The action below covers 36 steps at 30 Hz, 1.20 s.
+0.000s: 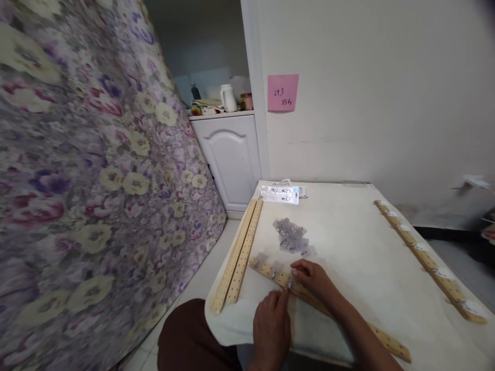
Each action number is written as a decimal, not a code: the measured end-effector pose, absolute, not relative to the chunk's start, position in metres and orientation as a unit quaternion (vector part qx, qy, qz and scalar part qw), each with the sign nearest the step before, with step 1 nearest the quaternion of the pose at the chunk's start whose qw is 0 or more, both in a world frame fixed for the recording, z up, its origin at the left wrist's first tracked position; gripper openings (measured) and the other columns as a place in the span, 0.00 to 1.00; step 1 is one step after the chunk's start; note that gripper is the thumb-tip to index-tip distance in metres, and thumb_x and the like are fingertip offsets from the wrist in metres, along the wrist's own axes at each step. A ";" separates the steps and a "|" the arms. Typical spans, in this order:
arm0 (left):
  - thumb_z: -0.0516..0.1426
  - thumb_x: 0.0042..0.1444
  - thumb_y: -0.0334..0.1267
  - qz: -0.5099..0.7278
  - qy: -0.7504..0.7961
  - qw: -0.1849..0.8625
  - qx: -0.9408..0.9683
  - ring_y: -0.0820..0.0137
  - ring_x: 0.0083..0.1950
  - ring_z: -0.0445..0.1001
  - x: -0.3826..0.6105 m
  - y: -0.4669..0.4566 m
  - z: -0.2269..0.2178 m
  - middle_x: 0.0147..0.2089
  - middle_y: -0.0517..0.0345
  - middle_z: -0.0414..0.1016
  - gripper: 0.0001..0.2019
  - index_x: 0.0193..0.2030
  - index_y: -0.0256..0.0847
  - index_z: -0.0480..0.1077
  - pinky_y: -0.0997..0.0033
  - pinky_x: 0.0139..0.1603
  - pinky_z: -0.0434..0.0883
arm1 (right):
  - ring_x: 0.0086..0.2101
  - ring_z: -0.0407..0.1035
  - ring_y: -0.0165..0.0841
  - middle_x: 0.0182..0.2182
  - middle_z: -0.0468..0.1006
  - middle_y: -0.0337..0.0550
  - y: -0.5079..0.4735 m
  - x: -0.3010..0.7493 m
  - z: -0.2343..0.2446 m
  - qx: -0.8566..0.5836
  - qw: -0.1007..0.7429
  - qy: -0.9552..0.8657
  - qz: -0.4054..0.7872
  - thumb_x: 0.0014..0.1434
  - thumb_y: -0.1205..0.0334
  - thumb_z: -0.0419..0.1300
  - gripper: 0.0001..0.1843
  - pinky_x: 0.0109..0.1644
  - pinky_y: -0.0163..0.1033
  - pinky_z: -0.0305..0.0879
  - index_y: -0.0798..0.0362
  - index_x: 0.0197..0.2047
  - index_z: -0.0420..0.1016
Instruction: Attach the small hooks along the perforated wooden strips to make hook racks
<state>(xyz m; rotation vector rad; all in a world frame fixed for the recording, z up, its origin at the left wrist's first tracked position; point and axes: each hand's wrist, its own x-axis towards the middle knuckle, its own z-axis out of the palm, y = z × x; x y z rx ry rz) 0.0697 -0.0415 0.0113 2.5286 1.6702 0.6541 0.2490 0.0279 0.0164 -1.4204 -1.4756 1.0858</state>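
Note:
A long wooden strip with a row of holes (386, 340) lies slanted across the near part of the white table (348, 247). My left hand (273, 327) rests at the strip's near side, fingers curled toward a small clear hook piece. My right hand (315, 281) lies on the strip, fingertips pinched on that clear piece at about the strip's left third. Two more clear pieces (266, 265) sit on the strip's left end. A heap of small clear hooks (294, 238) lies just beyond my hands.
Two perforated wooden strips (240, 255) lie side by side along the table's left edge. Another strip with white pads (427, 260) runs along the right. A blister pack (279, 194) is at the far edge. Floral fabric fills the left; a pink note (282, 92) hangs on the wall.

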 end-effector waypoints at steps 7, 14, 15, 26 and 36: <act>0.48 0.50 0.20 0.236 0.524 -0.001 0.818 0.66 0.43 0.69 0.066 -0.041 0.004 0.45 0.53 0.70 0.29 0.60 0.42 0.59 0.66 0.43 0.69 | 0.31 0.69 0.35 0.29 0.77 0.42 0.017 0.262 0.019 -0.591 0.409 -0.573 0.394 0.53 0.58 0.55 0.13 0.36 0.38 0.63 0.54 0.38 0.75; 0.48 0.50 0.20 0.214 0.523 0.019 0.825 0.68 0.42 0.69 0.066 -0.038 0.006 0.43 0.55 0.69 0.30 0.60 0.45 0.59 0.68 0.42 0.68 | 0.25 0.65 0.31 0.24 0.73 0.38 0.016 0.274 0.012 -0.604 0.420 -0.533 0.419 0.51 0.58 0.56 0.12 0.30 0.36 0.60 0.54 0.36 0.74; 0.48 0.50 0.20 0.215 0.522 0.016 0.825 0.68 0.42 0.69 0.066 -0.038 0.006 0.43 0.55 0.69 0.30 0.60 0.45 0.59 0.69 0.41 0.68 | 0.24 0.65 0.30 0.23 0.72 0.37 0.017 0.275 0.013 -0.602 0.419 -0.530 0.425 0.51 0.58 0.56 0.12 0.29 0.35 0.60 0.54 0.36 0.74; 0.49 0.52 0.21 0.215 0.523 0.025 0.824 0.68 0.42 0.69 0.067 -0.037 0.008 0.43 0.54 0.69 0.29 0.60 0.45 0.59 0.69 0.41 0.68 | 0.30 0.68 0.33 0.31 0.76 0.42 0.016 0.261 0.020 -0.631 0.380 -0.568 0.367 0.50 0.56 0.59 0.16 0.35 0.37 0.63 0.54 0.41 0.73; 0.48 0.51 0.21 0.213 0.519 0.017 0.828 0.68 0.41 0.69 0.066 -0.036 0.008 0.44 0.55 0.70 0.28 0.59 0.44 0.60 0.69 0.40 0.69 | 0.35 0.69 0.34 0.36 0.74 0.40 0.014 0.239 0.030 -0.704 0.301 -0.569 0.300 0.45 0.57 0.64 0.17 0.39 0.37 0.60 0.50 0.40 0.72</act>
